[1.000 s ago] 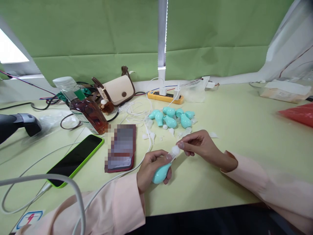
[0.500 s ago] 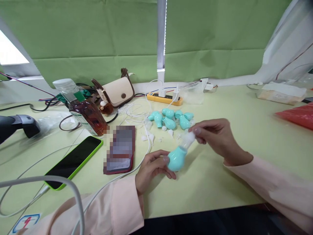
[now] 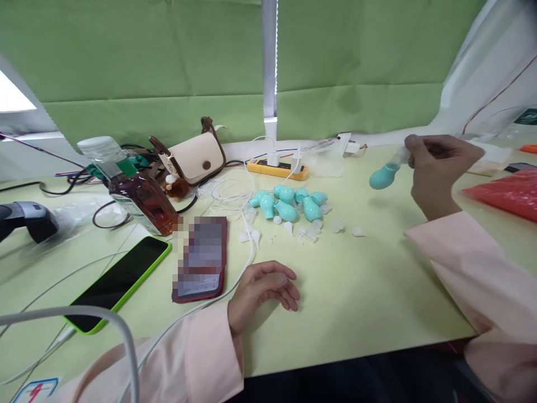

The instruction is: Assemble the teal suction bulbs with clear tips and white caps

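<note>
My right hand [image 3: 440,168] is raised over the right side of the table, thumb and fingers pinched on the clear tip of a turquoise bulb syringe [image 3: 384,176]. The bulb end hangs down to the left; the fingers hide part of the tip. Near the front edge, my left hand [image 3: 266,291] rests with loosely curled fingers apart and nothing in them. Beyond it lies a heap of several turquoise bulbs [image 3: 286,211]. Small clear plastic parts [image 3: 309,234] and whitish scraps [image 3: 358,231] are scattered in front of the heap.
To the left are a red-cased phone [image 3: 201,260], a green-edged phone [image 3: 119,282], a bottle of brown liquid [image 3: 142,196] and a cream bag [image 3: 195,158]. A yellow power strip [image 3: 277,169] and white cables lie behind. A red plastic bag [image 3: 507,193] is at far right.
My right hand has carried the bulb syringe up and right, away from my left hand, which has let go of the bulb. My left hand stays near the front edge.
</note>
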Motion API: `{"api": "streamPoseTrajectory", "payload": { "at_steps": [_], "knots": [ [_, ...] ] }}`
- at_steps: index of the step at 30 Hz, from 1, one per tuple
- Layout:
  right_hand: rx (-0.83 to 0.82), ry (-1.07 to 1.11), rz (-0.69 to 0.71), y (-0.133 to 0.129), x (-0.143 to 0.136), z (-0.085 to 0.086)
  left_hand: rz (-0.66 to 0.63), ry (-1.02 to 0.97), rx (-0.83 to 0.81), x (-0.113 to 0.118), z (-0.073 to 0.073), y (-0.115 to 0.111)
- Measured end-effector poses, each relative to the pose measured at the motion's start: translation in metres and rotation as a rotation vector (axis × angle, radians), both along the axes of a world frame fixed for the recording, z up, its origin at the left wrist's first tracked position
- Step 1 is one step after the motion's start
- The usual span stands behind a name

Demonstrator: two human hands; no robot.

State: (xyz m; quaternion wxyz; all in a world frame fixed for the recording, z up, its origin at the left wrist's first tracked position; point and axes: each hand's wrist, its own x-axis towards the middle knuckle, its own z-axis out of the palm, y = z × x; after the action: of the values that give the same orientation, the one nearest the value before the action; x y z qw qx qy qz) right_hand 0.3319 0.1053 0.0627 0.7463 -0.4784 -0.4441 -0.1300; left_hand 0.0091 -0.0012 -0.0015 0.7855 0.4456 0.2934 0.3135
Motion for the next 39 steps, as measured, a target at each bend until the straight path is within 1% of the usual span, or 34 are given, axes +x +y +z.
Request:
{"api": "streamPoseTrajectory", "payload": {
  "at_steps": [2,5,10,13,20,24,27,30,32,33,36,37,39],
  "knots": [
    [-0.111,0.036,0.001,0.009,0.012,-0.01,-0.003,0.007,0.002,0.0,0.0,0.0],
    [-0.224,0.045,0.047,0.015,0.019,-0.021,-0.006,0.018,0.001,-0.001,0.0,0.001],
    [-0.393,0.01,0.138,0.015,0.014,-0.031,-0.001,0.029,0.007,0.0,0.001,0.0],
    [-0.442,-0.038,0.149,0.013,0.011,-0.032,-0.004,0.031,0.008,0.0,0.001,0.001],
    [-0.471,-0.1,0.149,0.013,0.011,-0.035,-0.014,0.029,0.007,0.0,0.001,0.0],
    [-0.427,-0.129,0.112,0.012,0.008,-0.034,-0.013,0.035,0.005,-0.001,0.002,0.0],
    [-0.352,-0.163,0.069,0.007,-0.003,-0.031,-0.012,0.036,0.006,0.0,0.002,0.0],
    [-0.301,-0.228,0.066,-0.004,-0.023,-0.03,-0.014,0.037,0.007,0.0,0.001,0.001],
    [-0.319,-0.313,0.129,-0.013,-0.041,-0.03,-0.015,0.032,0.007,0.0,0.001,0.001],
    [-0.345,-0.38,0.188,-0.018,-0.05,-0.03,-0.014,0.028,0.007,0.0,0.0,0.001],
    [-0.447,-0.736,0.449,-0.035,-0.077,-0.03,-0.015,0.024,0.006,0.0,-0.001,0.001],
    [-0.476,-0.862,0.506,-0.04,-0.084,-0.03,-0.016,0.023,0.004,-0.001,-0.001,0.001],
    [-0.557,-1.101,0.533,-0.049,-0.096,-0.032,-0.02,0.02,0.001,-0.001,-0.001,0.0]
  ]
}}
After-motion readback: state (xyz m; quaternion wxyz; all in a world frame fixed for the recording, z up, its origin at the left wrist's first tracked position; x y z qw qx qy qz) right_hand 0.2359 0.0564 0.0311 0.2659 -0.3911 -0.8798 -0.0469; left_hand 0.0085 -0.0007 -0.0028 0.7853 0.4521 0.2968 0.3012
